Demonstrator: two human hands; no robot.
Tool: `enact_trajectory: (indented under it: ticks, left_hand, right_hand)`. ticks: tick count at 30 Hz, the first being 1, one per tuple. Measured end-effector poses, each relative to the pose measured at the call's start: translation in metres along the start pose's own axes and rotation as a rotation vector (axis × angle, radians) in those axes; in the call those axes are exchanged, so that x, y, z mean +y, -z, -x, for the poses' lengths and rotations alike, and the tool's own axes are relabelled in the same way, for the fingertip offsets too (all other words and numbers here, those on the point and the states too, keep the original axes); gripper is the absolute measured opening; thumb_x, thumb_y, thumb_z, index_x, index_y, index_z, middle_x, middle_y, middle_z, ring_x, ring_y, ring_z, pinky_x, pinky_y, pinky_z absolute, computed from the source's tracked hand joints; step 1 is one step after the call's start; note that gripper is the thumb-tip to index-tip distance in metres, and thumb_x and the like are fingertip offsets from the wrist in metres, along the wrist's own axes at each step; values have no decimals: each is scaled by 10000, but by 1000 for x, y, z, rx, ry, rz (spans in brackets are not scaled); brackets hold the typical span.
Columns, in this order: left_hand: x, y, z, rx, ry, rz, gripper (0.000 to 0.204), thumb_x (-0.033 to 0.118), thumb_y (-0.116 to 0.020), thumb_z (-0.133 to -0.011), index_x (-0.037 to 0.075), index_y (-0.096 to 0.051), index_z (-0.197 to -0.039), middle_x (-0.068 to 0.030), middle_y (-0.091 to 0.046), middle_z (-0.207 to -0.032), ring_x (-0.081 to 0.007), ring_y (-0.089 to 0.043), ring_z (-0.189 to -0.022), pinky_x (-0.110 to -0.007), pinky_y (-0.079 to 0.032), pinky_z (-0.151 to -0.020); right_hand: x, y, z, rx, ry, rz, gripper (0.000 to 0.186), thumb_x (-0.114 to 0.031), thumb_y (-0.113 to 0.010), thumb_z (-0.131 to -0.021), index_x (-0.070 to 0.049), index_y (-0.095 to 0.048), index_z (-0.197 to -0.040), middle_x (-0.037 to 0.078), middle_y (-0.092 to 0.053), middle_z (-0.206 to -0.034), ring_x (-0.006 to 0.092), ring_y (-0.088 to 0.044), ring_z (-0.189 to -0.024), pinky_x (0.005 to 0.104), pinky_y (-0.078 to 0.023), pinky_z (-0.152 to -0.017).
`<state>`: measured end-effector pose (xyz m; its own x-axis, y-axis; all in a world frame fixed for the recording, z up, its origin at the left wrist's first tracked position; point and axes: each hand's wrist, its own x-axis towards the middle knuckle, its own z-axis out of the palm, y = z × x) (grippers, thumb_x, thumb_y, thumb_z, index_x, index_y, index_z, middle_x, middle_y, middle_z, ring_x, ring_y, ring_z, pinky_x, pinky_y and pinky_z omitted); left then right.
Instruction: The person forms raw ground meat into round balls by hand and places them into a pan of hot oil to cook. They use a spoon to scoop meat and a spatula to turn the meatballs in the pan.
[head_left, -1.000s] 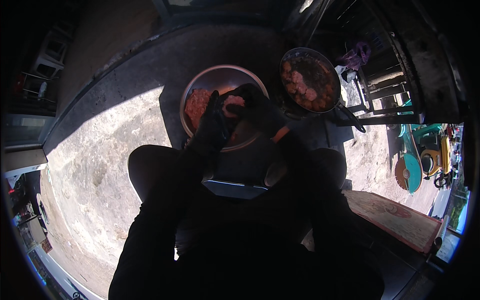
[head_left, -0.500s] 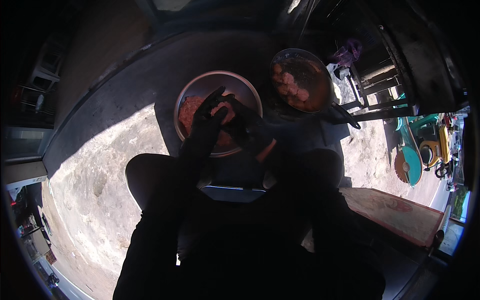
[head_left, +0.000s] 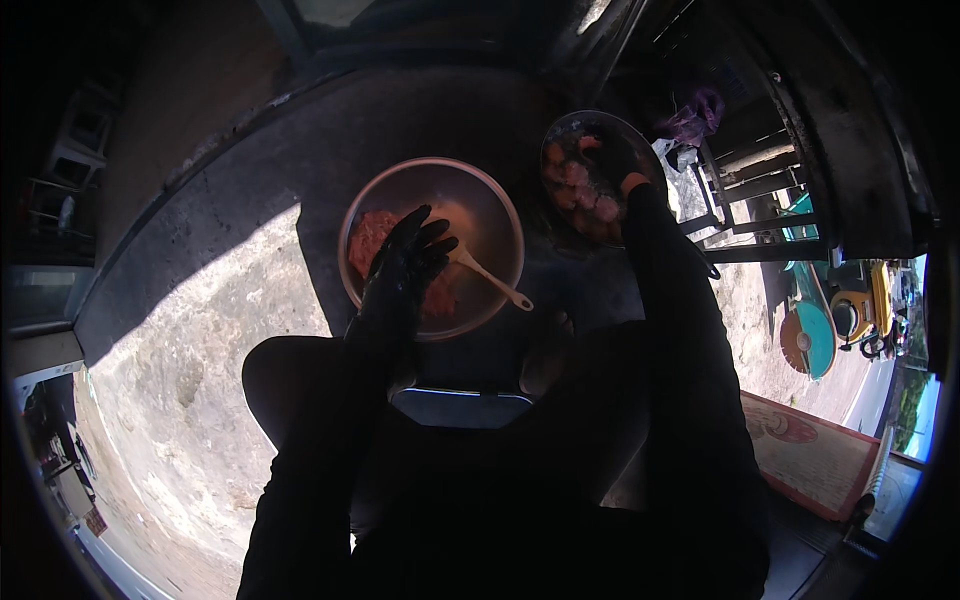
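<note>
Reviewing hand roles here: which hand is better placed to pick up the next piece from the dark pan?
Right. The right hand is already inside the dark pan among the pieces, while the left hand rests in the metal bowl, farther away.

A wide metal bowl (head_left: pixel 432 248) sits on the shaded concrete floor (head_left: pixel 200 330) and serves as the landmark here. The left hand (head_left: pixel 405 262), in a dark glove, rests inside the bowl with fingers spread over a reddish-orange mash (head_left: pixel 372 235) on the bowl's left side. A pale spoon (head_left: pixel 490 282) lies in the bowl just right of that hand, its handle pointing toward the bowl's lower right rim. Up and to the right of the bowl stands a smaller dark dish (head_left: pixel 590 178) holding reddish chunks; the right hand (head_left: pixel 612 160), also gloved, reaches into it. Whether it grips a piece cannot be told in the shadow.
</note>
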<state>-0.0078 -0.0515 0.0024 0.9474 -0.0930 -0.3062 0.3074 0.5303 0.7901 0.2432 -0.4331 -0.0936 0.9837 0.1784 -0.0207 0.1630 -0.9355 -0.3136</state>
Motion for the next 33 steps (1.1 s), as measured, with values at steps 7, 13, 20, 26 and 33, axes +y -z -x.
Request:
enact_trajectory:
  ticks: [7,13,20,26,33]
  left_hand:
    - [2,-8,-3,-2,71,-46,461,333,-428,-1050,93,-465,-1441,-108,-570,-1337,-222,-577,-1208,-334,-442,-1029]
    - [7,-10,-2,-25,24,1,489,279,-415,-1059,47,-374,-1488,-154,-522,-1392,-265,-524,-1293,-351,-432,-1071]
    - [30,20,-4,205,-510,-33,505,256,-386,-1061,43,-313,-1513,-137,-304,-1570,-306,-361,-1423,-421,-275,-1178]
    - [46,40,6,212,-567,-286,513,251,-390,-1060,63,-286,-1526,-118,-299,-1579,-284,-314,-1452,-412,-229,-1198]
    - [48,46,13,149,-512,69,515,225,-433,-1045,71,-306,-1520,-112,-349,-1552,-280,-328,-1445,-400,-231,-1195]
  right_hand:
    - [18,-28,-25,-200,-279,-982,387,-352,-506,-1000,-93,-622,-1262,79,-664,-1218,240,-613,-1132,366,-461,-969]
    - [-15,23,-10,112,52,-95,354,-324,-568,-954,-106,-668,-1214,154,-673,-1211,342,-625,-1142,417,-482,-947]
    - [-137,24,65,33,260,-485,280,-257,-587,-942,-91,-705,-1135,134,-696,-1132,282,-647,-1071,384,-494,-930]
    - [-260,-70,104,-489,358,-346,364,-360,-619,-934,-104,-693,-1181,128,-700,-1113,281,-634,-1110,387,-512,-946]
    - [-297,-137,111,-187,242,-360,453,-397,-679,-855,-121,-642,-1212,161,-630,-1218,343,-618,-1113,437,-491,-954]
